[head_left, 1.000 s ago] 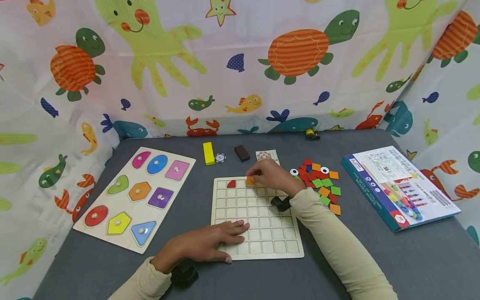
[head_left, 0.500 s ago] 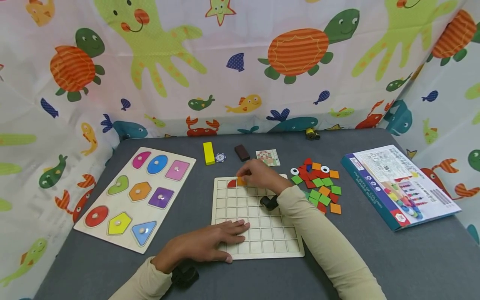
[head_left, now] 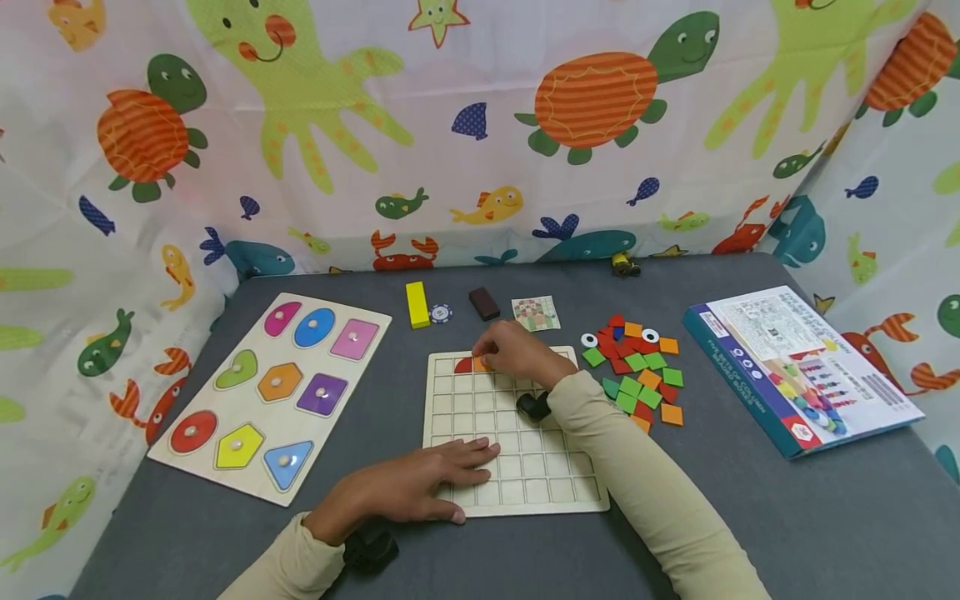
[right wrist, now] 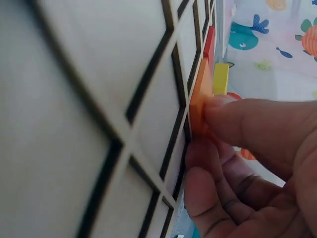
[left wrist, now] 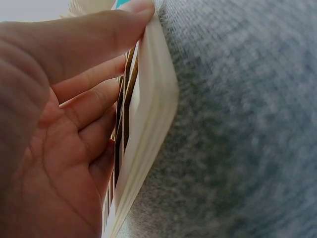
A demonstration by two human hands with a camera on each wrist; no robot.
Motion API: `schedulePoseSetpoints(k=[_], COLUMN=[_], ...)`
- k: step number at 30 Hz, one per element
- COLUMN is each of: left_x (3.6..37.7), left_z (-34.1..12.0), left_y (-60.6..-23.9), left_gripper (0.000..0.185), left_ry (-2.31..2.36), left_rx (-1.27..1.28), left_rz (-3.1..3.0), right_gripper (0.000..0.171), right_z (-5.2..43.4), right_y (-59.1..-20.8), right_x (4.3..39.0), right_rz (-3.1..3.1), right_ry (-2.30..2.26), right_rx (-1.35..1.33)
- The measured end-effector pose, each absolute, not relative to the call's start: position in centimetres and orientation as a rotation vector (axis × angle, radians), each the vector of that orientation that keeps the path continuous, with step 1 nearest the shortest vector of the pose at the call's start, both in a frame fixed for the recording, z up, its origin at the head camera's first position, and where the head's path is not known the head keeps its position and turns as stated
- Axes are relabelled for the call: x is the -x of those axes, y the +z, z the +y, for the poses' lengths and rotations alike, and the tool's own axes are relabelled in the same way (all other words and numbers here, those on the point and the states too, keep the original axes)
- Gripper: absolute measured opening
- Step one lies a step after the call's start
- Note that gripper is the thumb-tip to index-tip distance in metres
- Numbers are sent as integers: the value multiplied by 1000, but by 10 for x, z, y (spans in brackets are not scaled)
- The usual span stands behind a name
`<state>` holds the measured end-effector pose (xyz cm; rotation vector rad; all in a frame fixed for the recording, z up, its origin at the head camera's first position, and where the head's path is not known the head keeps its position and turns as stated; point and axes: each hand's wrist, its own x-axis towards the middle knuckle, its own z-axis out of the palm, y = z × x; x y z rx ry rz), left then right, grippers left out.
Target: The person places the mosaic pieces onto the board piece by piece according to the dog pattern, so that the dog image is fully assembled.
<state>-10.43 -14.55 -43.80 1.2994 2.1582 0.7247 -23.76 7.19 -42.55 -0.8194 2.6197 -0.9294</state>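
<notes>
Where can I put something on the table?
There's bare table between the shape puzzle and the grid board, beyond the left hand, and in front of the box, right of the right sleeve. It's crowded around the loose tiles and where the right hand pinches the orange tile.

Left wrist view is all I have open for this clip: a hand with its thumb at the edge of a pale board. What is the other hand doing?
Observer: The right hand pinches an orange tile at the far row of the board.
Reviewer: Anything beside that tile?
Observer: Yes, a red piece with a curved edge lies just left of it in the head view.
Reviewer: And where are the spare ones?
Observer: A loose spread of tiles, mostly red, green and orange, lies to the right of the board.
</notes>
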Motion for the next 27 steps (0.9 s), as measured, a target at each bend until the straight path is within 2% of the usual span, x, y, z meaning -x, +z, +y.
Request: schedulePoseSetpoints(k=[10,20,27], left_x=[105,105,104], left_z=[-144,-144,-144], left_y=[-438,-437,-438], left_gripper=[61,62,61], left_ry=[721,726,726], left_rx=[-1301,-1296,-1302], left_rz=[2158,2172,2171], right_gripper=[18,23,24], right_z=[83,133,172], right_y=[-420,-397,-395], right_x=[233,224,214], right_rz=[2622,2656,2675], right_ry=[-945,-951,-928], right_rx=[776,643,577])
